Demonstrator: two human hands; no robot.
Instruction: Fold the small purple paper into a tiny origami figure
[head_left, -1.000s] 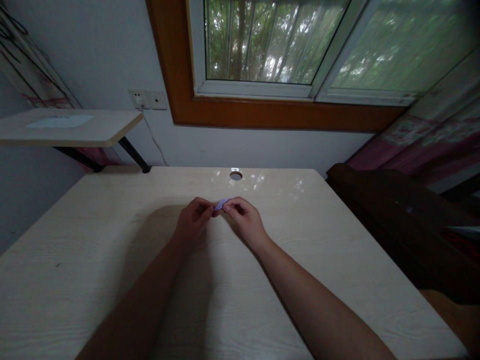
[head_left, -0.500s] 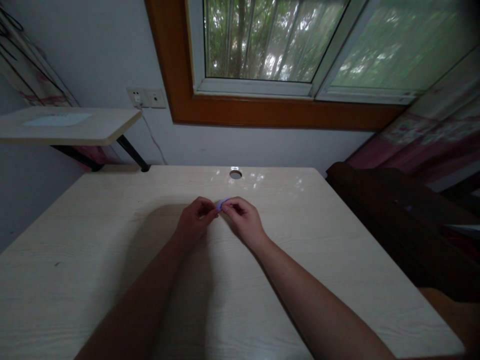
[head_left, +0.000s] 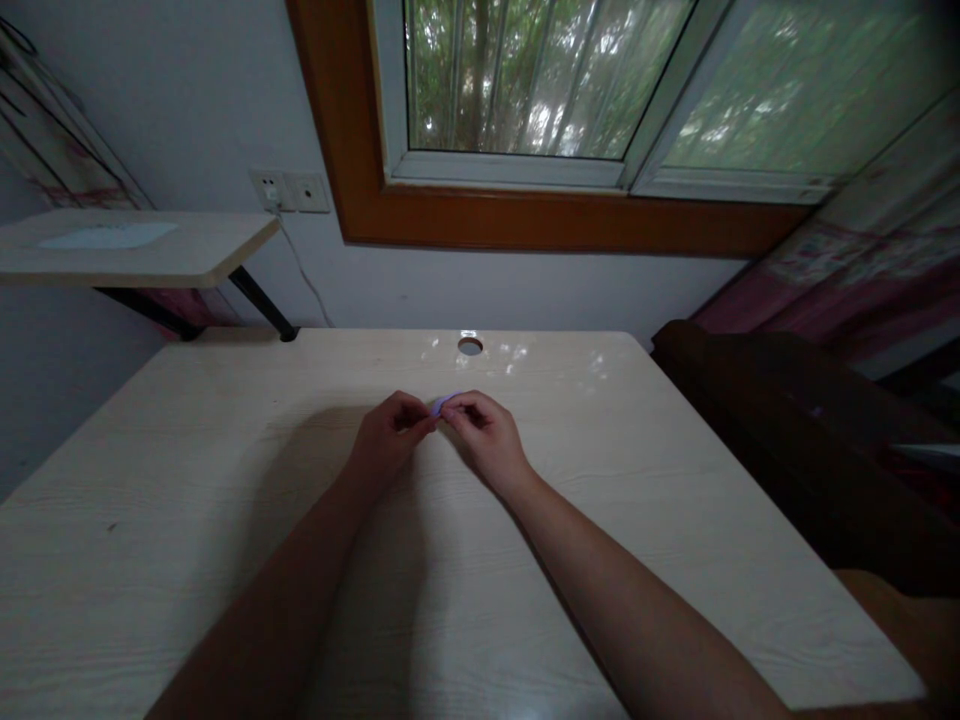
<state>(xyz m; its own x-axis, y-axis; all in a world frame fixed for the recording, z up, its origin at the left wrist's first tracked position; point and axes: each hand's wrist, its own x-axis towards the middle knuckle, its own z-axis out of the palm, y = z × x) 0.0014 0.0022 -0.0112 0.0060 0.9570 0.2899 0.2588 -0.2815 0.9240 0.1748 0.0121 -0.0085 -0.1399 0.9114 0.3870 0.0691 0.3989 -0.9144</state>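
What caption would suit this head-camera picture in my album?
Left hand and right hand pinch a small purple item over a pale table.

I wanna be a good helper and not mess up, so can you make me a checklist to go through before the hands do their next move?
1. Left hand pinching the purple thing: ok.
2. Right hand pinching it too: ok, from the other side.
3. Purple thing easy to see whole: not ok, the hands cover part of it.
4. Purple thing up off the desk: cannot tell from this view.
5. Purple thing away from the hole: ok, the hole is farther back, near the desk's far edge.
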